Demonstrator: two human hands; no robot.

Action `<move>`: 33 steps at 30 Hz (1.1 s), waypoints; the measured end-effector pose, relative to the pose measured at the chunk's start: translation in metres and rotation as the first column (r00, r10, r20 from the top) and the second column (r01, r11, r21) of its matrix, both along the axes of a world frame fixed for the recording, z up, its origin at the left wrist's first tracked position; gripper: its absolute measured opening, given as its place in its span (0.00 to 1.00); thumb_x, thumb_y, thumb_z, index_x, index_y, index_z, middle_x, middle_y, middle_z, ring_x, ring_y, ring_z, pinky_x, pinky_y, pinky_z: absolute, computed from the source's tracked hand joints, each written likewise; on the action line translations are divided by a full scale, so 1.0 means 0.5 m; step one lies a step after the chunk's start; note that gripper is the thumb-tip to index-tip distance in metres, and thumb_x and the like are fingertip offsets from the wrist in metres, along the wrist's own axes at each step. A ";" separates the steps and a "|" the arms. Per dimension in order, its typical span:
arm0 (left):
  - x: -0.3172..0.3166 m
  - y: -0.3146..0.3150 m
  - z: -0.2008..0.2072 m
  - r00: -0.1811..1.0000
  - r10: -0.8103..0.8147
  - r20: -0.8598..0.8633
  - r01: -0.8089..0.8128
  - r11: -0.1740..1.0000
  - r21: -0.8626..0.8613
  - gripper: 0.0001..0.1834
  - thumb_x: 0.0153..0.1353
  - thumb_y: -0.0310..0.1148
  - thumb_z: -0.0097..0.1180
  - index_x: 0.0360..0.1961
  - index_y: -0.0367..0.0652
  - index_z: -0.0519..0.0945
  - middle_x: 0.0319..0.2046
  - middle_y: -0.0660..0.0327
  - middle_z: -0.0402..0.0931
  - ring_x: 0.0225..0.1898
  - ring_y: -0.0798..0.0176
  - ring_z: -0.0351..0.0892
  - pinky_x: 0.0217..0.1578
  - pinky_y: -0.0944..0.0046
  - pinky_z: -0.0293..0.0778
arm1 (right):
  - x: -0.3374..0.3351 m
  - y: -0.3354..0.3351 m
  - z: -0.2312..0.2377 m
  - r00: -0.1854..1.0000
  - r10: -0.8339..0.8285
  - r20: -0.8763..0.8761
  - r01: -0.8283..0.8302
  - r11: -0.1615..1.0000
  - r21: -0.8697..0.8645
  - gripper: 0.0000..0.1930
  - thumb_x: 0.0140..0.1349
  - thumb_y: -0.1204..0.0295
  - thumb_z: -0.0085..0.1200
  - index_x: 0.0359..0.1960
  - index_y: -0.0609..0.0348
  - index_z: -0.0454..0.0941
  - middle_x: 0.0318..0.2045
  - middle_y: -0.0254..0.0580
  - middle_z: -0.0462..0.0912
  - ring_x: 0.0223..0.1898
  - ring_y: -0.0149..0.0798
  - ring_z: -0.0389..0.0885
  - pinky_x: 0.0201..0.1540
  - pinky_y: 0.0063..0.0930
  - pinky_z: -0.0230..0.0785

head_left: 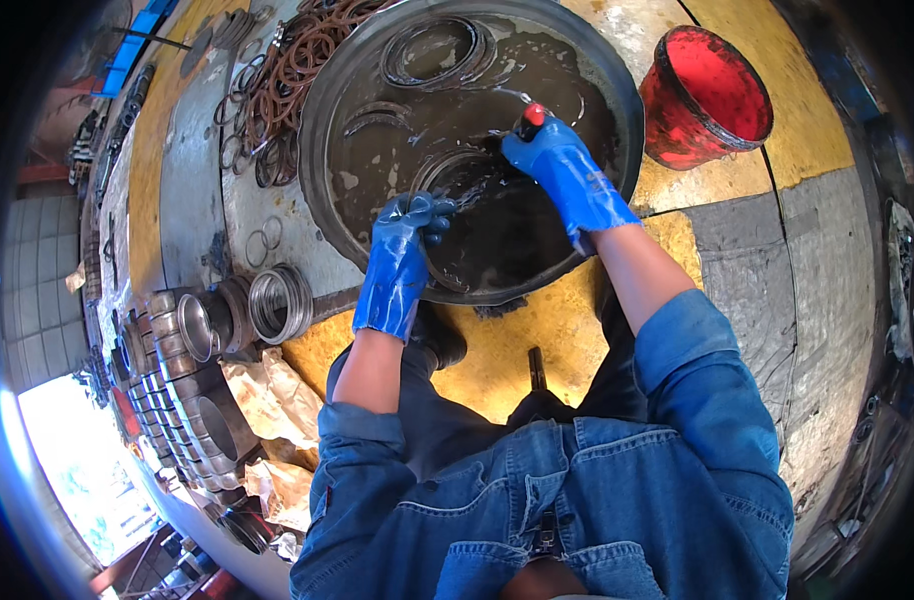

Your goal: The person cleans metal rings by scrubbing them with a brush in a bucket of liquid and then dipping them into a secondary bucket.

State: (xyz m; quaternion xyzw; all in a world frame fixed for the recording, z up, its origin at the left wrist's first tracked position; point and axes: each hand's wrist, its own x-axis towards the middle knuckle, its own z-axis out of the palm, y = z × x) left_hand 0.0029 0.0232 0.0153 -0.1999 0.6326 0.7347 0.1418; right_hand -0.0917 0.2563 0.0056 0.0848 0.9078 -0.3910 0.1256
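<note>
Both of my hands wear blue rubber gloves and are over a wide round metal basin (315, 165) of dark, murky liquid. My right hand (562, 165) is closed around a red-handled tool (533, 116); a thin shiny end points up and left, its kind unclear. My left hand (409, 225) is closed near the basin's lower left part, fingers curled inward; what they hold is hidden. Just beyond it, thin metal rings (445, 165) lie partly under the liquid. Farther back in the basin rests a stack of larger rings (387, 62), with curved ring pieces (377, 113) closer in.
A red bucket (692, 85) stands right of the basin. Rusty rings (302, 75) are heaped at its left. Shiny rings (280, 305) and stacked metal cylinders (182, 345) stand at my left, beside crumpled brown paper (277, 400). Yellow and grey sheets (742, 270) cover the floor.
</note>
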 end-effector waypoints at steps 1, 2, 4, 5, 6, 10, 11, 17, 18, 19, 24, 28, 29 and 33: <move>0.000 0.001 0.006 1.000 0.001 0.023 0.000 1.000 -0.005 0.14 0.68 0.34 0.58 0.49 0.36 0.81 0.40 0.56 0.88 0.30 0.70 0.79 0.33 0.72 0.70 | -0.002 0.014 0.006 0.998 0.012 0.063 -0.012 1.000 0.001 0.22 0.58 0.54 0.60 0.46 0.57 0.85 0.43 0.55 0.86 0.47 0.52 0.84 0.52 0.41 0.76; 0.004 0.000 0.014 1.000 0.024 0.005 -0.024 1.000 -0.011 0.14 0.66 0.34 0.58 0.49 0.37 0.82 0.40 0.56 0.88 0.29 0.70 0.78 0.31 0.72 0.69 | 0.000 0.016 0.030 0.991 0.042 0.127 -0.042 0.999 -0.002 0.23 0.58 0.53 0.58 0.48 0.56 0.85 0.47 0.58 0.85 0.52 0.57 0.83 0.55 0.44 0.75; -0.005 0.010 0.024 0.998 0.052 -0.032 -0.052 0.999 -0.011 0.14 0.64 0.33 0.59 0.49 0.40 0.82 0.41 0.56 0.87 0.26 0.72 0.74 0.27 0.72 0.67 | 0.021 0.011 0.062 0.979 0.200 0.039 -0.202 0.977 0.064 0.22 0.58 0.51 0.59 0.46 0.52 0.86 0.46 0.53 0.86 0.49 0.54 0.84 0.55 0.44 0.76; -0.014 0.008 0.031 0.999 0.022 -0.050 -0.020 0.999 0.032 0.12 0.66 0.34 0.60 0.48 0.42 0.82 0.42 0.55 0.87 0.27 0.72 0.74 0.26 0.73 0.66 | 0.032 0.007 0.067 0.955 0.290 -0.057 -0.286 0.956 0.063 0.21 0.58 0.51 0.59 0.45 0.52 0.86 0.45 0.52 0.87 0.49 0.54 0.85 0.54 0.44 0.76; -0.016 0.007 0.039 0.997 0.034 -0.068 -0.031 0.998 0.055 0.11 0.66 0.34 0.60 0.47 0.43 0.82 0.42 0.55 0.87 0.26 0.72 0.74 0.26 0.73 0.66 | 0.043 0.002 0.071 0.914 0.376 -0.152 -0.369 0.927 0.071 0.21 0.58 0.51 0.59 0.44 0.52 0.86 0.44 0.51 0.87 0.48 0.54 0.85 0.54 0.44 0.77; -0.019 0.020 0.086 0.990 0.044 -0.132 -0.025 0.990 0.139 0.11 0.67 0.33 0.61 0.48 0.42 0.81 0.42 0.53 0.87 0.24 0.72 0.74 0.24 0.72 0.65 | 0.051 -0.006 0.057 0.683 0.548 -0.483 -0.375 0.830 0.412 0.13 0.63 0.60 0.59 0.48 0.41 0.84 0.44 0.44 0.87 0.43 0.51 0.85 0.46 0.43 0.78; -0.016 0.029 0.098 0.988 0.038 -0.151 -0.014 0.988 0.154 0.13 0.67 0.34 0.61 0.50 0.40 0.81 0.42 0.53 0.87 0.24 0.73 0.74 0.24 0.73 0.65 | 0.038 -0.007 0.037 0.708 0.545 -0.449 -0.401 0.834 0.380 0.12 0.62 0.63 0.60 0.47 0.39 0.84 0.44 0.43 0.87 0.44 0.50 0.86 0.46 0.43 0.78; -0.004 0.054 0.136 0.975 -0.058 -0.217 0.083 0.991 0.106 0.21 0.69 0.37 0.60 0.58 0.35 0.79 0.37 0.55 0.86 0.20 0.73 0.72 0.21 0.73 0.63 | 0.042 -0.025 -0.003 0.948 0.247 -0.203 -0.236 0.969 0.074 0.15 0.59 0.57 0.61 0.46 0.41 0.86 0.43 0.45 0.88 0.45 0.52 0.86 0.50 0.46 0.78; -0.008 0.046 0.132 0.974 -0.083 -0.212 0.108 0.988 0.111 0.22 0.69 0.37 0.60 0.58 0.35 0.79 0.37 0.56 0.86 0.20 0.73 0.72 0.21 0.73 0.63 | 0.042 -0.027 -0.004 0.975 0.204 -0.090 -0.203 0.979 0.014 0.15 0.59 0.56 0.60 0.46 0.41 0.86 0.43 0.45 0.88 0.45 0.53 0.85 0.50 0.46 0.78; -0.010 0.040 0.128 0.972 -0.108 -0.208 0.134 0.984 0.116 0.22 0.69 0.37 0.60 0.59 0.35 0.79 0.37 0.56 0.86 0.20 0.73 0.71 0.21 0.74 0.63 | 0.045 -0.026 -0.006 0.980 0.194 -0.038 -0.195 0.981 -0.018 0.15 0.59 0.56 0.60 0.45 0.44 0.86 0.42 0.46 0.88 0.44 0.52 0.86 0.49 0.45 0.78; -0.018 0.045 0.115 0.960 -0.130 -0.248 0.176 0.968 0.177 0.21 0.69 0.37 0.60 0.58 0.35 0.79 0.36 0.56 0.86 0.19 0.74 0.71 0.20 0.74 0.64 | 0.075 -0.002 -0.001 0.942 0.321 0.093 -0.235 0.833 -0.501 0.20 0.56 0.56 0.63 0.42 0.59 0.86 0.34 0.48 0.88 0.37 0.43 0.86 0.45 0.37 0.77; -0.024 0.058 0.094 0.952 -0.063 -0.299 0.134 0.966 0.222 0.20 0.69 0.35 0.59 0.57 0.36 0.80 0.35 0.57 0.86 0.19 0.74 0.71 0.19 0.73 0.64 | 0.117 -0.023 0.025 0.950 0.273 0.152 -0.150 0.824 -0.546 0.17 0.56 0.59 0.65 0.37 0.61 0.86 0.28 0.38 0.84 0.30 0.31 0.79 0.37 0.30 0.71; -0.024 0.061 0.093 0.958 -0.056 -0.282 0.117 0.972 0.204 0.19 0.69 0.35 0.59 0.57 0.36 0.80 0.35 0.57 0.86 0.19 0.74 0.71 0.19 0.72 0.64 | 0.132 -0.019 0.052 0.941 0.283 0.188 -0.115 0.785 -0.608 0.17 0.56 0.59 0.65 0.38 0.62 0.87 0.30 0.41 0.86 0.31 0.33 0.81 0.37 0.31 0.72; -0.054 0.093 0.098 0.968 -0.029 -0.250 0.062 0.990 0.125 0.18 0.69 0.34 0.59 0.56 0.37 0.81 0.35 0.58 0.86 0.19 0.73 0.72 0.18 0.71 0.65 | 0.142 0.005 0.069 0.938 0.300 0.172 -0.067 0.646 -0.761 0.16 0.56 0.61 0.64 0.38 0.61 0.87 0.30 0.45 0.86 0.31 0.35 0.83 0.37 0.31 0.73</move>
